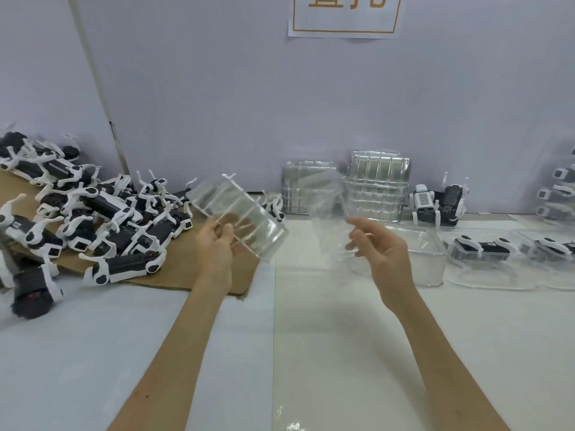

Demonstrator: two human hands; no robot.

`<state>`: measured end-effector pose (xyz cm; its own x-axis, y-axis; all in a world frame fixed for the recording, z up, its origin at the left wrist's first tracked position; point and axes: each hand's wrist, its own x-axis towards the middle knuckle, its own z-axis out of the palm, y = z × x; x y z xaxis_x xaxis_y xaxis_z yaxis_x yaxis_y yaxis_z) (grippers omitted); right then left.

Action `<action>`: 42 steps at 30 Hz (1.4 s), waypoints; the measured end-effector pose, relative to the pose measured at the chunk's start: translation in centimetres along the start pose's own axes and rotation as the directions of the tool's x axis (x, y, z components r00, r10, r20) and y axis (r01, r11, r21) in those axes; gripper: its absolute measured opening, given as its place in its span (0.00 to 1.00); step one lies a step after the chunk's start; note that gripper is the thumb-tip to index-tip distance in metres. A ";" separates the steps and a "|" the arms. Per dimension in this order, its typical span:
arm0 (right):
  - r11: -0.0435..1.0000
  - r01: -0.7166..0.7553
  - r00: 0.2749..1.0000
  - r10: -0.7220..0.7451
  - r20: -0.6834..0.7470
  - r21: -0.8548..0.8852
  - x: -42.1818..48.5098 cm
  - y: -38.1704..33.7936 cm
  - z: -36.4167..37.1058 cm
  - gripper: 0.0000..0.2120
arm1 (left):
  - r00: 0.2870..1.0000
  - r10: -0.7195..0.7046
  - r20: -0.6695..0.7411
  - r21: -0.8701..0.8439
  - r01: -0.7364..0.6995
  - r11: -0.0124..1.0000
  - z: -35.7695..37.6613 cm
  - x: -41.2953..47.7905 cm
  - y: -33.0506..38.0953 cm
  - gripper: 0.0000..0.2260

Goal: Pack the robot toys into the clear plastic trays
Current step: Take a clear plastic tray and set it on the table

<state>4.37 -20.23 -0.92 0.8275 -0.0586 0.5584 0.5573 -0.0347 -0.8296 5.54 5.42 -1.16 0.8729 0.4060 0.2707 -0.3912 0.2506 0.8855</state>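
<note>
1. Here, the left hand [217,244] is gripping a ribbed tray [217,200] of clear, glossy plastic, with the thumb on the near face and the fingers curling behind it. The tray is tilting in the air, its moulded ridges running across it in parallel.
2. The right hand [382,253] is pinching a second tray [329,244] by its edge. This tray is also thin clear plastic, but it is showing blurred, so its shape is hard to tell. The two hands are hanging apart above the table [311,337], each with its own tray.
3. Left of the left hand, robot toys [102,209] are lying in a tangled heap. They are hard black-and-white plastic with bent white legs, and they are resting on a flat sheet of brown cardboard [186,275] that is reaching under the left wrist.
4. Beyond both hands, two tray stacks [378,185] are standing on edge against the pale wall [217,88], showing a shiny grid pattern.
5. Just behind the right hand, an open tray [426,259] is lying on the smooth, pale table, partly hidden by the fingers.
6. Right of that, packed trays [482,253] are each holding a toy.
7. Beyond the right hand, two standing toys [438,203] are sitting near the wall.
8. High above the hands, a paper sign [345,17] with an orange border is hanging on the wall.
</note>
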 end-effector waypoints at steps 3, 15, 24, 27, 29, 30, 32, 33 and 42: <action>0.945 0.173 0.981 -0.141 0.133 -0.278 -0.7 0.2 0.7 0.14 | 0.990 0.066 -0.128 -0.001 -0.067 0.998 -0.3 0.3 0.2 0.11; 0.841 0.276 0.953 -0.176 0.246 -0.465 -1.2 0.8 1.1 0.06 | 0.988 0.096 -0.119 -0.053 -0.103 0.993 -0.7 0.8 0.5 0.12; 0.840 0.266 0.938 -0.338 -0.072 -0.473 -1.2 0.3 1.5 0.27 | 0.935 0.079 0.346 -0.138 -0.033 0.990 1.6 -1.1 1.0 0.10; 0.736 0.369 0.905 -0.424 0.039 -0.567 -1.6 0.1 3.0 0.29 | 0.875 0.106 0.472 -0.102 -0.066 0.993 2.4 -1.9 0.7 0.09; 0.705 0.398 0.896 -0.436 0.083 -0.587 -1.8 0.1 3.2 0.26 | 0.834 0.084 0.545 -0.088 -0.043 0.995 2.7 -2.3 0.5 0.10; 0.707 0.403 0.894 -0.440 0.084 -0.581 -1.8 0.2 3.2 0.23 | 0.819 0.075 0.569 -0.071 -0.042 0.997 2.8 -2.4 0.5 0.10; 0.703 0.414 0.878 -0.476 0.050 -0.578 -1.8 0.4 2.9 0.19 | 0.811 0.081 0.580 -0.011 -0.091 0.996 3.1 -2.6 0.2 0.10; 0.694 0.418 0.866 -0.499 0.026 -0.586 -1.8 0.4 2.7 0.17 | 0.816 0.097 0.570 0.027 -0.137 0.990 3.3 -2.6 0.0 0.10; 0.601 0.211 0.913 -0.403 -0.065 -0.771 3.1 -2.8 -4.1 0.19 | 0.892 0.008 0.452 0.632 -0.327 0.703 1.8 -1.1 -2.6 0.18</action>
<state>5.12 -24.40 3.12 0.5260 -0.1045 0.8440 0.4573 -0.8020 -0.3843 6.11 2.71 -3.07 0.9072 -0.0330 0.4194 -0.3758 -0.5120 0.7725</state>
